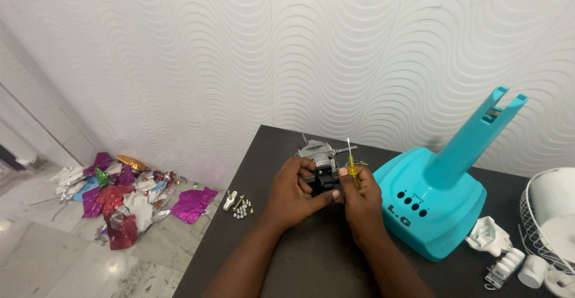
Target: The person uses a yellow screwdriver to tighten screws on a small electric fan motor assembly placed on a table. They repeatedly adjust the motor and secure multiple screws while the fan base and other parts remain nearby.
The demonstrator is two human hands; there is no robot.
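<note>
White wavy-textured wall (179, 46), glossy tiled floor (60, 262), dark table (311, 262).

Two bare forearms enter from the bottom edge, no sleeves showing up to the frame's limit. Left hand (293, 193) and right hand (361, 199) carry no gloves, rings, watch or wristband. Fingernails short, unpainted where visible.

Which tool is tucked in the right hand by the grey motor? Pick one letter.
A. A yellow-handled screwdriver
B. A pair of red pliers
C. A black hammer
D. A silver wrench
A: the right hand holds a yellow-handled screwdriver, its thin shaft pointing up, beside the grey motor that the left hand grips on the dark table.
</note>
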